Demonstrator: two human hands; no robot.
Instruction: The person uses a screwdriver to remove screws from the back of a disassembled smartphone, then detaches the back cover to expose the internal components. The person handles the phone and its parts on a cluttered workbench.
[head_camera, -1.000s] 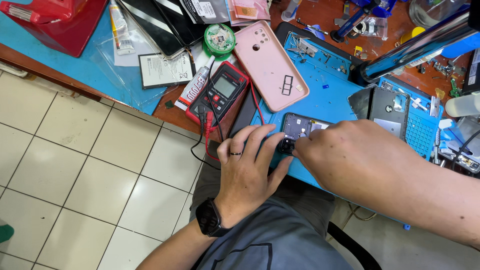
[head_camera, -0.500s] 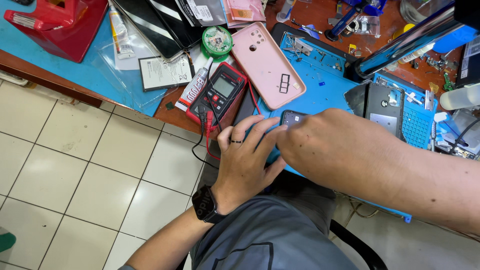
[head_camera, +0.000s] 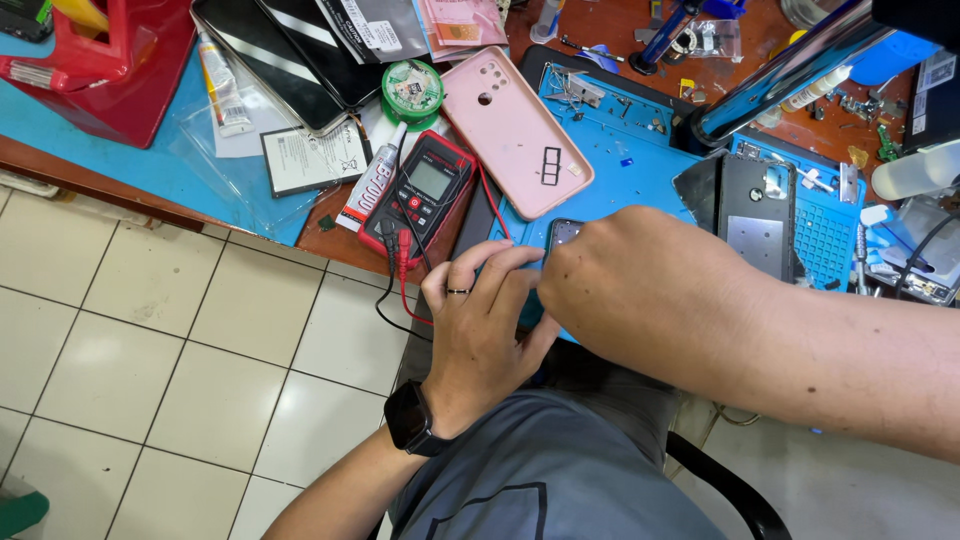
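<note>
— What did the place look like?

— A pale tiled floor (head_camera: 150, 350) filled the lower left of the frame, and a cluttered counter (head_camera: 120, 165) with a blue work mat (head_camera: 640, 175) ran across the top.

— Where were the person's hands?

— Both met at the centre of the frame, at the near edge of the mat. The left hand (head_camera: 480, 325), with a ring on one finger and a black watch (head_camera: 408, 418) on the wrist, lay with its fingers curled towards a small dark phone (head_camera: 563, 232), of which only the upper end showed. The right hand (head_camera: 625, 275) lay over the rest of the phone and hid it.

— How was each grip set?

— The left fingers were bent and close together against the phone's edge. The right grip was turned away from the camera, so it could not be told whether it was closed or apart.

— What lay around them?

— A red multimeter (head_camera: 420, 195) sat just left of the hands, its red and black leads (head_camera: 400, 290) hanging over the counter's edge. A pink phone case (head_camera: 515, 125) lay above, and a dark opened phone (head_camera: 755, 215) lay to the right.
</note>
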